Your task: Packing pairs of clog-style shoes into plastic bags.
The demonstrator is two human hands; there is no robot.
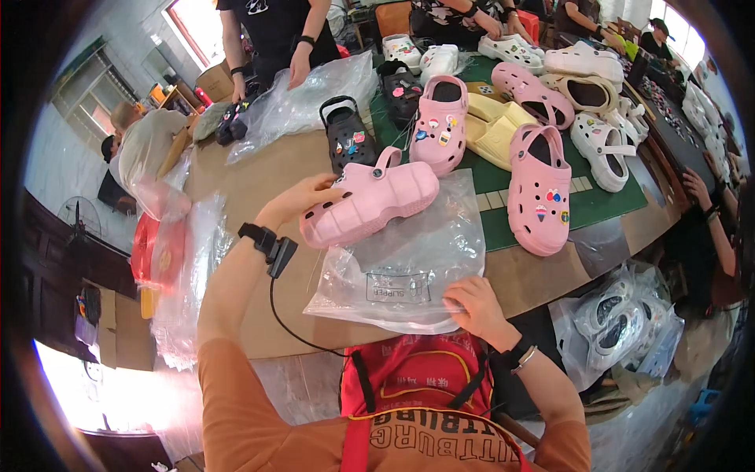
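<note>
My left hand [305, 197] grips a pink clog [381, 203] by its toe end; the clog lies tipped on its side, its thick sole toward me. Beneath the clog a clear plastic bag [440, 252] is spread flat at the table's near edge. My right hand [477, 311] is closed on the bag's near right corner, fingers curled; part of the fingertips is hidden. Just beyond the held clog stand a black clog [348, 140] and a pink clog with charms [439, 130]. Another pink clog [539, 197] with colourful charms rests farther right.
Yellow slides [497, 130], a white clog [602, 149] and several other clogs crowd a green mat [621, 203]. Clear bags hang off the table's left edge. Bagged shoes [617, 318] lie low on the right. A person [279, 39] stands across the table by a plastic sheet.
</note>
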